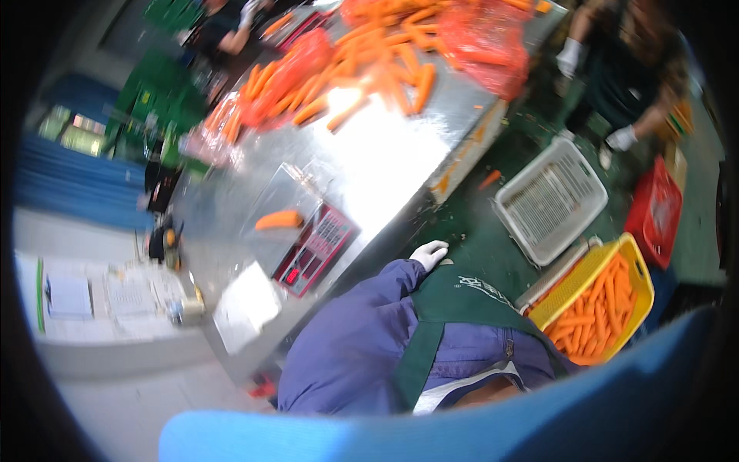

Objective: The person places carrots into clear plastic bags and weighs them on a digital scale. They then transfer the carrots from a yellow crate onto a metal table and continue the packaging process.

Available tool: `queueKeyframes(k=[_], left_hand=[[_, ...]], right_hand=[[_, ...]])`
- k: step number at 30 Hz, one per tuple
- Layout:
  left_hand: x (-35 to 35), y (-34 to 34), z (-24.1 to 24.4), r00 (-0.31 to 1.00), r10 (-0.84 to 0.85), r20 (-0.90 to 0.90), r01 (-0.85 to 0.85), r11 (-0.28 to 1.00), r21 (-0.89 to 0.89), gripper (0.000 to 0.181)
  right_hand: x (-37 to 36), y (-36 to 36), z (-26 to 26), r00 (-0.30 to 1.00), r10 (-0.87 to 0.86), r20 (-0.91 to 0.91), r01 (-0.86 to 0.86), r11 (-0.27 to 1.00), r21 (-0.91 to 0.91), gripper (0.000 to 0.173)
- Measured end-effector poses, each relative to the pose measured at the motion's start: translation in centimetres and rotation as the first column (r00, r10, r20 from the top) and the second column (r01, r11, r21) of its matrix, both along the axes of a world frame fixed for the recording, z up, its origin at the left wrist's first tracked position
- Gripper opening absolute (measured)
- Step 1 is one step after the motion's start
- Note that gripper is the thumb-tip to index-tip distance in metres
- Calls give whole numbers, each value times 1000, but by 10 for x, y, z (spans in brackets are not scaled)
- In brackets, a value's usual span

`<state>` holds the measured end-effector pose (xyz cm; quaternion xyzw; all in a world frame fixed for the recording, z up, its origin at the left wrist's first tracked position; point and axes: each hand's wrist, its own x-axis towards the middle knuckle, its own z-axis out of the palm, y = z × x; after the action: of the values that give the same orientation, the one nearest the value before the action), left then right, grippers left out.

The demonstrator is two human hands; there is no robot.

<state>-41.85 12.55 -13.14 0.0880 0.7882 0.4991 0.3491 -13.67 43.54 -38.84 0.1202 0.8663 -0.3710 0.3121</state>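
Observation:
My left hand, in a white glove, hangs in front of my dark green apron, beside the edge of the steel table. Nothing shows in it, but its fingers are partly turned away. My right hand is out of view. To the left of that hand, a red digital scale with a keypad and a lit display stands on the steel table. One thick carrot lies on the scale's pan. White sheets lie at the table's near corner, beside the scale.
Loose carrots and red plastic bags cover the table's far end. On the floor at right stand a white crate, a yellow basket of carrots and a red crate. Two gloved co-workers are near.

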Motion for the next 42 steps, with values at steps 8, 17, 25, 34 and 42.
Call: queueKeyframes(k=[8,17,25,34,42], left_hand=[[28,-102,51,945,300,-126,-322,920,-225,34],[70,-116,43,727,684,-60,-682,711,-170,33],[57,-86,52,707,706,-41,-696,686,-211,37],[94,-90,4,606,795,-15,-795,605,-41,48],[95,-98,23,518,853,66,-855,518,28,37]], right_hand=[[-286,-10,120,839,-517,-170,353,755,-552,16],[-398,-123,287,961,-194,-199,14,748,-664,18],[-429,-190,332,766,487,-420,-637,659,-399,22],[-477,-179,307,841,406,-359,-512,812,-281,25],[-666,-177,291,670,-38,-742,-198,954,-227,23]])
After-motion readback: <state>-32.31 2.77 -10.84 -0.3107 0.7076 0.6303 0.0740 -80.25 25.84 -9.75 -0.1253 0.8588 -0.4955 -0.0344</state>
